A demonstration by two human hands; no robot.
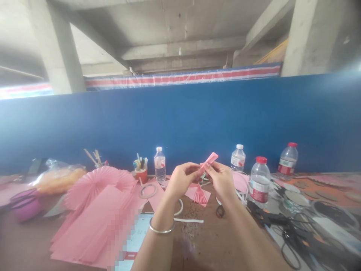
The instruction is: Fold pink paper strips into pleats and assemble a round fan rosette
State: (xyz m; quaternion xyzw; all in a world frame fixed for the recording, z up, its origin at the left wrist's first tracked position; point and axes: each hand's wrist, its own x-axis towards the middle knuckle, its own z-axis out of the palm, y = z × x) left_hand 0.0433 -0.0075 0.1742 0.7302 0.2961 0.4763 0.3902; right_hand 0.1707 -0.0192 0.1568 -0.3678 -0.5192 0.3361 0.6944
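blue wall behind cluttered table (208,241) | left hand (182,177) and right hand (222,177) both pinch folded paper (210,158) at frame centre, raised off the table, likely keeping pleats tight | small fan (199,195) lies just below

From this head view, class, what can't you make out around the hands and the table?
Head view:
pink paper strip: lower end hidden inside left hand and right hand.
printed sheet: pixelated patch covers part, bottom edge cuts it.
black cables: blurred, tangled at the right.
red cup: contents too small.
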